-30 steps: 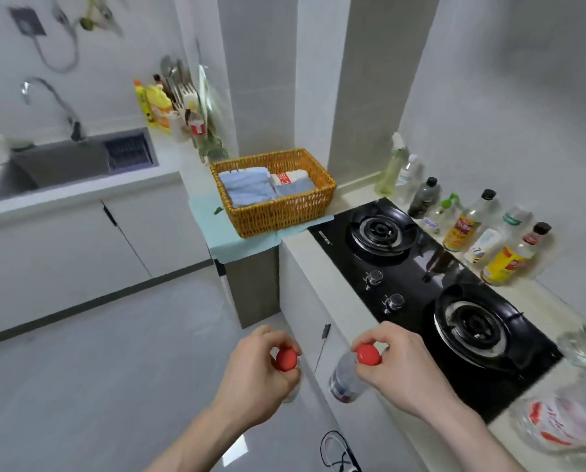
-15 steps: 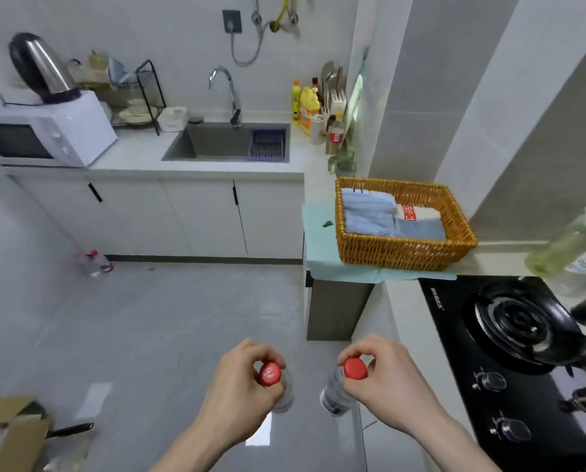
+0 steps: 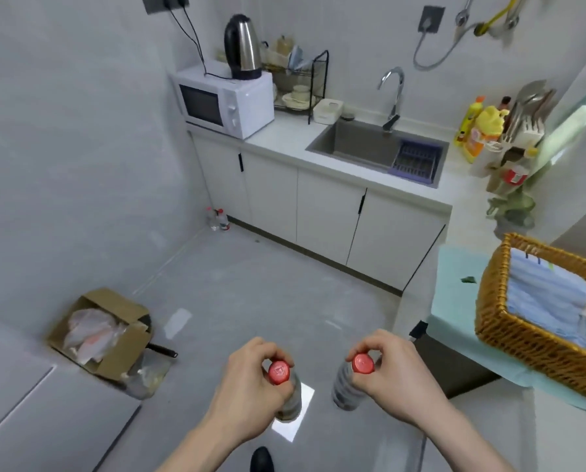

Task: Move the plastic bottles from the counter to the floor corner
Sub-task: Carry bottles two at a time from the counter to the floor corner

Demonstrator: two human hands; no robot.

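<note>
- Swinging left since half a second ago, the view now has the stove out of frame, the microwave (image 3: 225,102) and kettle (image 3: 242,46) near the middle, and the wicker basket (image 3: 536,338) pushed to the right edge
- both hands sit in pretty much the same pose as before, low and centre, each carrying one bottle over the grey floor
- left hand (image 3: 247,386) has its fingers curled round the neck of the left bottle (image 3: 291,400), thumb and fingertips pinching just under the red cap
- right hand (image 3: 397,373) does the same on the right bottle (image 3: 344,390), fingers bunched tight at the cap
- the two carried bottles hang side by side, near each other but apart, both clear plastic
- bottle count: 2 in hand, plus 2 corner bottles (image 3: 218,219) with red caps standing upright and just beside each other on the floor where the wall meets the cabinets, so 4 total
- also 1 cardboard box (image 3: 114,352) on the floor at left and 1 sink (image 3: 363,144) in the counter
</note>
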